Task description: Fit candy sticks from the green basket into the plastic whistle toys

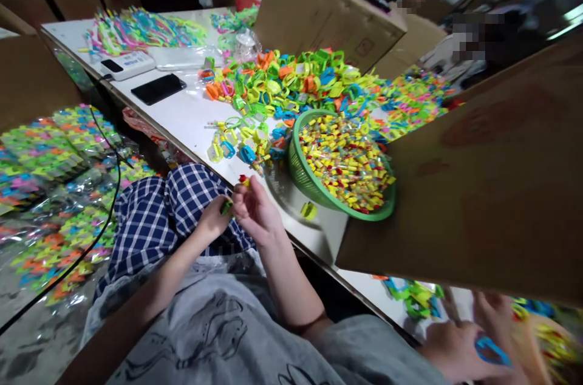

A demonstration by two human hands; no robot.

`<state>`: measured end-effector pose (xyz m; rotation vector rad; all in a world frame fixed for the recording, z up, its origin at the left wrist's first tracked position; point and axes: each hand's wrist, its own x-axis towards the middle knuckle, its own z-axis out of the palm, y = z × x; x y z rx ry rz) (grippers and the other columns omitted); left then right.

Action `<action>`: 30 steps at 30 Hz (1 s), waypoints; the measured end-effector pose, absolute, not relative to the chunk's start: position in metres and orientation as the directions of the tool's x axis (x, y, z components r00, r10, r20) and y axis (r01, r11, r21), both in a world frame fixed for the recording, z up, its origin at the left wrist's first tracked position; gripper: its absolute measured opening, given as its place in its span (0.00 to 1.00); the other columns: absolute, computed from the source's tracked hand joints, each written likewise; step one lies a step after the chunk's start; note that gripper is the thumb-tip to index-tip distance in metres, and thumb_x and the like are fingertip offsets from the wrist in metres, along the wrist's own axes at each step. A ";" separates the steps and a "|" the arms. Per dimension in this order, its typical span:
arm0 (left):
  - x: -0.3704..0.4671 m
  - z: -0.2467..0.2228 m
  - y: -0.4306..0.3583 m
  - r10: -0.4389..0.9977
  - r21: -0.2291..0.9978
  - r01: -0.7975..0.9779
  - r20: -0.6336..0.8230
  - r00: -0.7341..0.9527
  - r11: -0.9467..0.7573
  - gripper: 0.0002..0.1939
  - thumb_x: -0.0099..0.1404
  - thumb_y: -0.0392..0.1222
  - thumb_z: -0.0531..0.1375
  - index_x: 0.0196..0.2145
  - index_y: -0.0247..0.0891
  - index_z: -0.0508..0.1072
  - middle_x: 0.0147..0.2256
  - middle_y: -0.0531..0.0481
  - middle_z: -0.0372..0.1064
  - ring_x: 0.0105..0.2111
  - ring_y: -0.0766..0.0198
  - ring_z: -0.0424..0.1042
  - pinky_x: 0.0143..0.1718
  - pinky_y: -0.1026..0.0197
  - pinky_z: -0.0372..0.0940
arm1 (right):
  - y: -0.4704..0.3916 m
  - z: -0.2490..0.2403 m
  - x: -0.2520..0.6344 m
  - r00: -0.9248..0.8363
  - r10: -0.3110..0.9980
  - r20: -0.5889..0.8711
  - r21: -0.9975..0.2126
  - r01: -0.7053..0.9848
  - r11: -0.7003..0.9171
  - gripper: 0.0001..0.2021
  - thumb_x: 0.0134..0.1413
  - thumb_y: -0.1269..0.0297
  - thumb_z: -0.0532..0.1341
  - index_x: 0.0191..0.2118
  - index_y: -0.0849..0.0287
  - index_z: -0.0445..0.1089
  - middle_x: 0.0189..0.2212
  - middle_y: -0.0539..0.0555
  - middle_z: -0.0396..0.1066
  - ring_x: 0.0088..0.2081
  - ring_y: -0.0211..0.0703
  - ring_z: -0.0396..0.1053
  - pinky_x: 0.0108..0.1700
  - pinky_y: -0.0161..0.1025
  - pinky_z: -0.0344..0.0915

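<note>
My left hand (214, 219), over my lap, is closed around a small green plastic piece (226, 207), mostly hidden by the fingers. Close beside it, my right hand (260, 212) pinches a small yellow-and-red piece (245, 180) between thumb and fingers. To the right, a green basket (297, 169) on the table brims with similar small yellow-and-red pieces (346, 160). A loose yellow-green plastic piece (308, 211) lies in front of the basket. Behind it spreads a heap of bright ring-shaped plastic pieces (291, 78) in green, orange, yellow and blue.
A dark phone (158, 88) and a white device (128, 65) lie on the table (132, 110). Cardboard boxes (478, 172) stand right and behind. Bagged colourful pieces (40, 148) cover the floor at left, crossed by a black cable (119, 172). Other people's hands (460, 348) work at lower right and far left.
</note>
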<state>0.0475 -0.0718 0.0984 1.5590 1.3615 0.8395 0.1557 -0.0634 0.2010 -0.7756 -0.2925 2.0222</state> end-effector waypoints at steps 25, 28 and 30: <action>0.043 0.062 -0.104 0.857 0.637 0.574 0.374 0.354 -0.515 0.09 0.67 0.43 0.50 0.35 0.39 0.68 0.31 0.49 0.70 0.31 0.60 0.73 0.31 0.62 0.66 | 0.076 0.208 0.378 -0.195 0.979 -0.059 -0.181 0.966 0.182 0.19 0.44 0.80 0.61 0.44 0.60 0.75 0.47 0.59 0.70 0.47 0.45 0.67 0.53 0.40 0.63; 0.043 0.064 -0.102 0.905 0.730 0.542 0.278 0.321 -0.416 0.08 0.65 0.43 0.51 0.34 0.40 0.69 0.33 0.49 0.71 0.33 0.60 0.72 0.33 0.61 0.66 | 0.080 0.204 0.373 -0.242 0.969 -0.042 -0.189 0.955 0.231 0.13 0.44 0.78 0.62 0.39 0.63 0.76 0.44 0.60 0.71 0.46 0.47 0.68 0.52 0.42 0.63; 0.042 0.069 -0.099 0.941 0.818 0.485 0.192 0.279 -0.310 0.07 0.62 0.44 0.53 0.33 0.41 0.68 0.33 0.50 0.71 0.33 0.60 0.72 0.35 0.60 0.66 | 0.080 0.210 0.372 -0.242 0.970 -0.019 -0.198 0.952 0.234 0.08 0.46 0.75 0.63 0.35 0.64 0.75 0.42 0.60 0.72 0.44 0.47 0.68 0.51 0.43 0.63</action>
